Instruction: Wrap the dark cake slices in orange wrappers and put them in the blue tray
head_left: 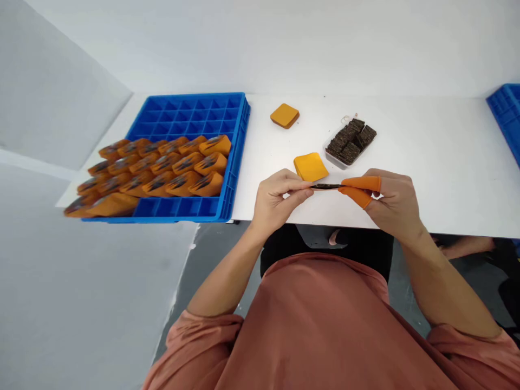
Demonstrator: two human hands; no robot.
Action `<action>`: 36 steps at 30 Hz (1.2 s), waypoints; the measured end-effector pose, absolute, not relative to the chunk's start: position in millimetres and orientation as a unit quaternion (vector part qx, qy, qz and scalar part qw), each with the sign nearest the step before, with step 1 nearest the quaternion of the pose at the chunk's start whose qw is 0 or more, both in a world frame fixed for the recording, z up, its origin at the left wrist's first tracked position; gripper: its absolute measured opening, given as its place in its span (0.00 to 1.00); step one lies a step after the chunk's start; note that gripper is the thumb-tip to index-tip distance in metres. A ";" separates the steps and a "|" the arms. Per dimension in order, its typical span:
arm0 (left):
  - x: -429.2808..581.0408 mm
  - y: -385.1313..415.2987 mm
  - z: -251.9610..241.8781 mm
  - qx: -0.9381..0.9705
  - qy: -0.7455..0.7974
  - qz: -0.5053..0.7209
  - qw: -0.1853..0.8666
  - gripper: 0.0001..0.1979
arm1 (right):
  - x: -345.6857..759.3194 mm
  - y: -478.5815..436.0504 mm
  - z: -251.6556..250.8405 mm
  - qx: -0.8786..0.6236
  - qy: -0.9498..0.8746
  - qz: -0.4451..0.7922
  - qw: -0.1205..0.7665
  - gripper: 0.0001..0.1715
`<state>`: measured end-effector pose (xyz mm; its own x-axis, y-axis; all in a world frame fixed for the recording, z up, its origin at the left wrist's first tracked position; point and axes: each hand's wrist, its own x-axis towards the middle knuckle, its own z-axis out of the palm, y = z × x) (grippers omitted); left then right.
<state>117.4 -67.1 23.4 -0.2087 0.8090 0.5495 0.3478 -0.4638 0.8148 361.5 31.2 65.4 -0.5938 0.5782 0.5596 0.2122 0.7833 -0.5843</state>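
Note:
My left hand [277,199] and my right hand [392,201] both pinch a thin dark piece [327,186] from its two ends, just above the table's front edge. It is seen nearly edge-on, with a thin brownish line along its lower side; whether a wrapper goes round it I cannot tell. Orange finger cots cover the thumb and forefinger of my right hand. Right behind my left fingertips lies a bright yellow-orange square stack [311,166]. Beyond my right hand, a clear plastic tub [340,163] holds dark flat pieces [350,142] in stacks.
At left, a blue compartment tray [242,141] carries rows of folded orange pouches [158,168] with dark contents. Another orange square stack [285,115] lies farther back on the white table [430,157]. A blue crate [507,116] stands far right. Another person's arm [467,246] shows below it.

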 end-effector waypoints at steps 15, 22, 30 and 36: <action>119.4 -67.2 21.5 0.644 0.473 0.595 0.090 0.02 | 369.0 33.0 56.3 -0.187 -0.876 0.128 0.426 0.07; 123.2 -71.3 23.4 0.675 0.501 0.538 -0.062 0.24 | 363.5 27.3 58.0 -0.207 -0.860 0.193 0.425 0.07; 126.0 -75.7 28.3 0.739 0.503 0.427 -0.132 0.19 | 362.0 25.8 56.6 -0.218 -0.862 0.205 0.409 0.06; 125.6 -76.6 29.2 0.733 0.503 0.437 -0.136 0.19 | 362.2 25.6 56.5 -0.218 -0.866 0.197 0.406 0.06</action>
